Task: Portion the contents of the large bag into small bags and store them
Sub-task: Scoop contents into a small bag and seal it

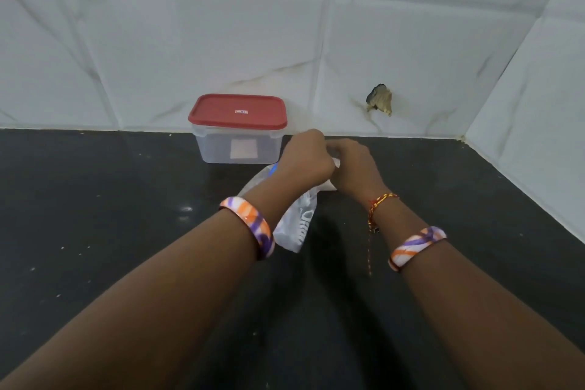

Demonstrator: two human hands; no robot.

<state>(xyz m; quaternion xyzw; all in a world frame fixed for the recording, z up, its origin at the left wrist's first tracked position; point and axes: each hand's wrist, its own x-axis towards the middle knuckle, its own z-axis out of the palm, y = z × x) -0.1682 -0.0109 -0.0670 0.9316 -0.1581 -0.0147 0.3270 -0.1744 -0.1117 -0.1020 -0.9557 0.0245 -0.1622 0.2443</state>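
Observation:
A whitish plastic bag (296, 225) with grey print lies on the black counter (110, 231), mostly under my wrists. My left hand (304, 158) and my right hand (356, 165) are side by side over its far end, both with fingers closed on the bag's plastic. What lies under the hands is hidden. Behind them stands a clear plastic box (238, 136) with a red lid, shut, a pale label on its front.
White marble-look tiles form the back wall and a right side wall, meeting at a corner. A rough hole (380, 100) breaks the back wall low down. Small white specks dot the counter.

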